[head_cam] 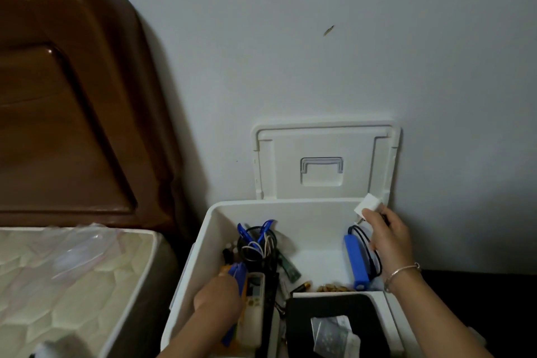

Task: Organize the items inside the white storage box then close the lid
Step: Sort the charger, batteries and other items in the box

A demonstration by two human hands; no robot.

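Against the wall [319, 38], open white box [308, 221]; right hand [390, 237] fingers [372, 216] around white charger [368, 206], left hand's [218, 296] indiscernible.

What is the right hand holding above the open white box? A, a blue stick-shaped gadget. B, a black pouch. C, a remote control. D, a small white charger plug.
D: the right hand pinches a white charger plug at its fingertips, raised over the back right corner of the white storage box.
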